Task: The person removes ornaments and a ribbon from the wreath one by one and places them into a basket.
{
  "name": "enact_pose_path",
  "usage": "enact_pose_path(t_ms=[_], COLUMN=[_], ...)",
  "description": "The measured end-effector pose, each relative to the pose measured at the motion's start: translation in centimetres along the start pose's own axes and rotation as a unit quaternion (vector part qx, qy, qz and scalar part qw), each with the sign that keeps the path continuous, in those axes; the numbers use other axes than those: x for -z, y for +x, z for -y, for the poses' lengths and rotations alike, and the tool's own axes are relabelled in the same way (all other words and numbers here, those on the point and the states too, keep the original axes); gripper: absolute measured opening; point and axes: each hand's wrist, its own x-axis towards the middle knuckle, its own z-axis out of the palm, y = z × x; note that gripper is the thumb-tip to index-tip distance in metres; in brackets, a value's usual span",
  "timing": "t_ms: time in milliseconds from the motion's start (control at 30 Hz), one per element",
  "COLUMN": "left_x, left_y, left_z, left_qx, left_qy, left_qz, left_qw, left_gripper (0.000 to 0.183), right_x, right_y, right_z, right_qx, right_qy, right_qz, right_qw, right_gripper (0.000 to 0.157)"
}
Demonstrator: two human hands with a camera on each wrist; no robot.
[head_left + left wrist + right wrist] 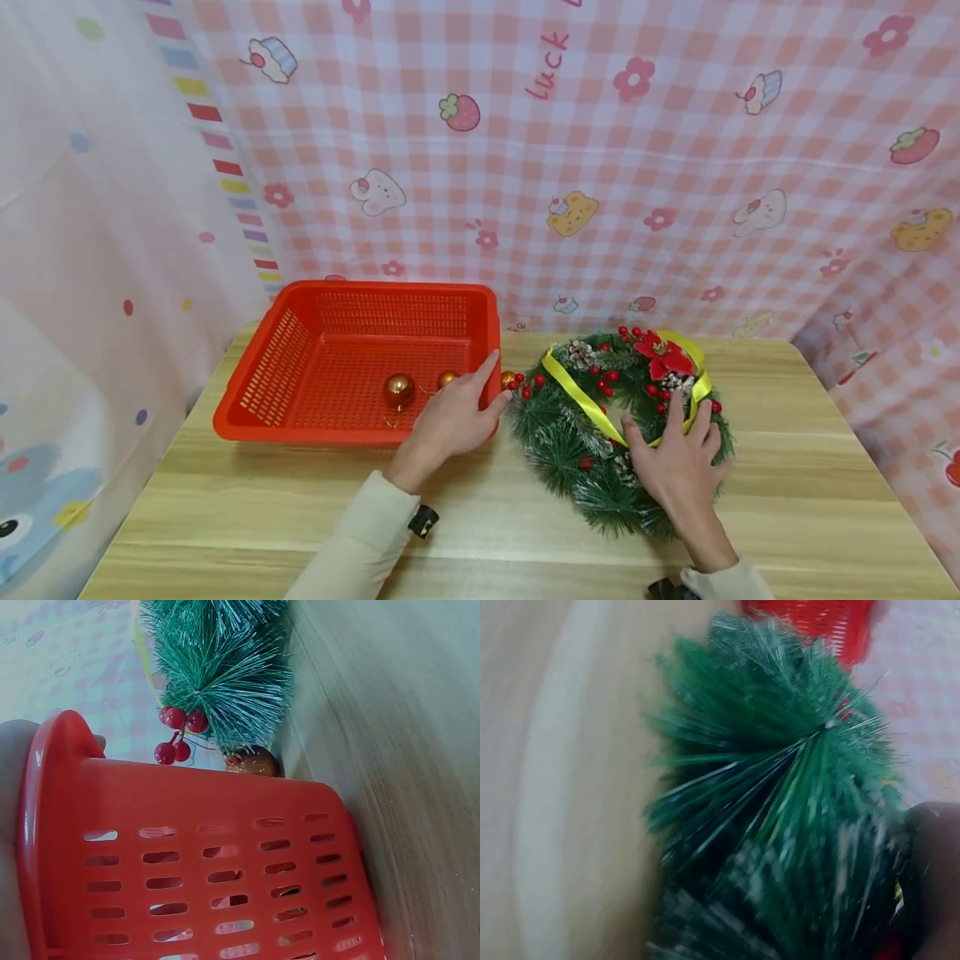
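**Pinecone-trimmed wreath [558, 454] right, red plastic basket [311, 436] left**

Head view: pink gingham cloth [517, 158] hangs beyond the wood-grain surface [810, 467]. The left hand [453, 417] rests on the basket's right rim, fingers extended, unclenched. The right hand [678, 467] touches the wreath, fingers spread, released.

Left wrist view: a glittery bauble [256, 763] sits between basket and wreath on the surface.

Right wrist view: blurred wreath bristles fill the middle, the basket far.

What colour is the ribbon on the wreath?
The ribbon is bright yellow, clearest in the head view.
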Motion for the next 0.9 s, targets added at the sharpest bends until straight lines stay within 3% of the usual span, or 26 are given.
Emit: enact_pose_path(t_ms=[233, 400, 900], left_x=[0.0, -0.2, -0.1], left_y=[0.0, 0.0, -0.1], left_z=[0.1, 0.1, 0.2], left_qx=[0.002, -0.002, -0.013], left_qy=[0.0, 0.0, -0.008], left_qz=[-0.004, 0.001, -0.009], left_qw=[1.0, 1.0, 0.9998], left_gripper=[0.068, 0.068, 0.067], right_x=[0.1, 0.4, 2.3], right_y=[0.5, 1.4, 5.0], right_z=[-0.7, -2.0, -5.0], right_qx=[0.033, 0.084, 0.236], right_qy=[-0.014, -0.032, -0.032], right_qz=[0.031, 0.04, 0.076], right_qw=[0.999, 0.995, 0.968], right_gripper=[0.092, 0.089, 0.081])
